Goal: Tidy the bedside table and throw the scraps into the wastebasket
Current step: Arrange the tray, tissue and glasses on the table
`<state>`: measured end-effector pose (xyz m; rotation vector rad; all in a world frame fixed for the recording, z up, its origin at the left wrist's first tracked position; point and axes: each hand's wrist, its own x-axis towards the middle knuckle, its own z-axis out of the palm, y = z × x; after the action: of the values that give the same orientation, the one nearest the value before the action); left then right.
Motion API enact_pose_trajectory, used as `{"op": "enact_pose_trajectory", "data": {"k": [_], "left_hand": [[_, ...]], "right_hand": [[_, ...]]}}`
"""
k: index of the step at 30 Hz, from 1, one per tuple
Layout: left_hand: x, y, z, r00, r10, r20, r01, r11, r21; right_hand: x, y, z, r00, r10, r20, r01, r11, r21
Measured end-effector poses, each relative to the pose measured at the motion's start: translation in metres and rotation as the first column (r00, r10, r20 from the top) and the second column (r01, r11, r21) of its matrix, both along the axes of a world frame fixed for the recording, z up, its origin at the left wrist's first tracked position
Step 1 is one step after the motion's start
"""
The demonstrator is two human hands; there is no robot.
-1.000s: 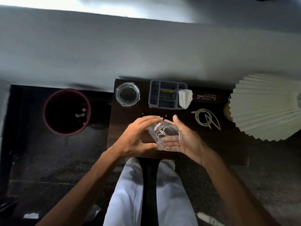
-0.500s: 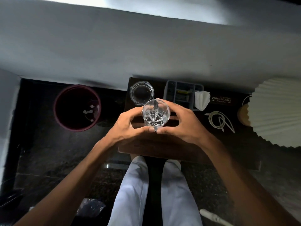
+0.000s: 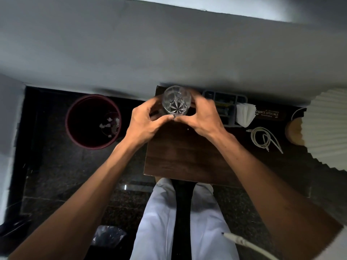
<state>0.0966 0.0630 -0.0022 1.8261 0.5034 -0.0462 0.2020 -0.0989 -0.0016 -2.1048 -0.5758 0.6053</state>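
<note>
A clear cut-glass tumbler stands upright at the far left corner of the dark wooden bedside table. My left hand grips it from the left and my right hand from the right, fingertips meeting in front of it. It covers the spot where a glass ashtray stood; the ashtray is hidden. On the floor left of the table sits a dark red wastebasket with white scraps inside.
A grey organiser, a white folded tissue, a brown glasses case and a coiled white cable lie on the table's right part. A pleated white lampshade overhangs the right edge. White wall behind; my legs below.
Both hands turned the tilted glass upright and carried it from the table's middle to the far left corner, over the ashtray's spot.
</note>
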Motion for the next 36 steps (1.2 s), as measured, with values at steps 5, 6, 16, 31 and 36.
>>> {"op": "enact_pose_trajectory", "data": {"k": [5,6,16,31,36], "left_hand": [[0.016,0.006,-0.003,0.999,0.007,-0.040,-0.004,0.997,0.075],[0.018,0.007,-0.003,0.998,0.007,-0.056,-0.003,0.997,0.074],[0.014,0.013,-0.012,0.992,0.025,-0.124,-0.024,1.000,0.008],[0.017,0.011,-0.017,0.990,0.022,-0.138,-0.020,1.000,0.020],[0.013,0.006,-0.013,0.991,0.022,-0.133,-0.021,1.000,0.006]], "right_hand": [[0.004,0.016,-0.006,0.999,-0.031,-0.010,0.031,1.000,0.000],[0.005,0.018,-0.007,0.999,-0.032,-0.002,0.032,0.999,-0.011],[0.002,0.030,-0.022,1.000,-0.024,-0.017,0.022,0.996,-0.091],[0.001,0.025,-0.029,0.999,0.011,0.035,-0.005,0.989,-0.148],[-0.002,0.024,-0.023,1.000,-0.008,0.023,0.011,0.990,-0.142]]}}
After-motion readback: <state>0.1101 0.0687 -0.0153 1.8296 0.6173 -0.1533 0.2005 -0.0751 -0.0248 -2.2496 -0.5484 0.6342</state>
